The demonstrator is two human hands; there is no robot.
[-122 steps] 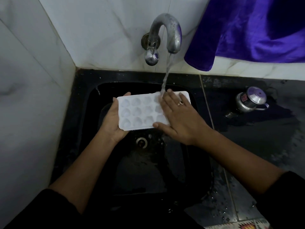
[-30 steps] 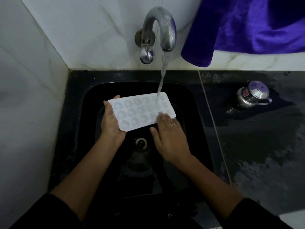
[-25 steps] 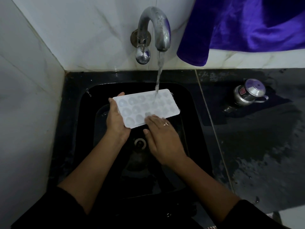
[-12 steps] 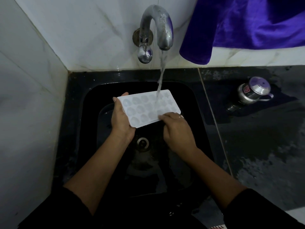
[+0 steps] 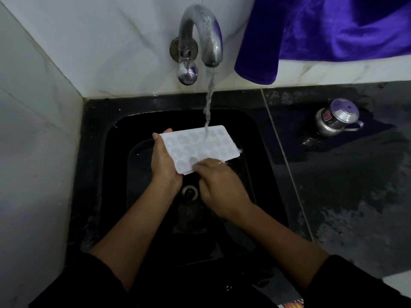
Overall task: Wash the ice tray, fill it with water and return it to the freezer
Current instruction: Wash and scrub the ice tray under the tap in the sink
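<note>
A white ice tray point(image 5: 200, 145) with rounded cells is held tilted over the black sink point(image 5: 100, 174), under the running stream from the metal tap point(image 5: 204, 38). My left hand point(image 5: 164, 163) grips the tray's left end from below. The fingers of my right hand point(image 5: 218, 187) press on the tray's near edge and are blurred. Water strikes the tray near its far side and runs off its right corner.
A round drain point(image 5: 189, 192) lies below the tray in the basin. A small steel pot with a lid point(image 5: 335, 117) stands on the wet black counter at the right. A purple cloth point(image 5: 333, 32) hangs against the white tiled wall.
My right hand has slid left and right along the tray's near edge, from lying flat on its right half. The tray stays under the stream in my left hand.
</note>
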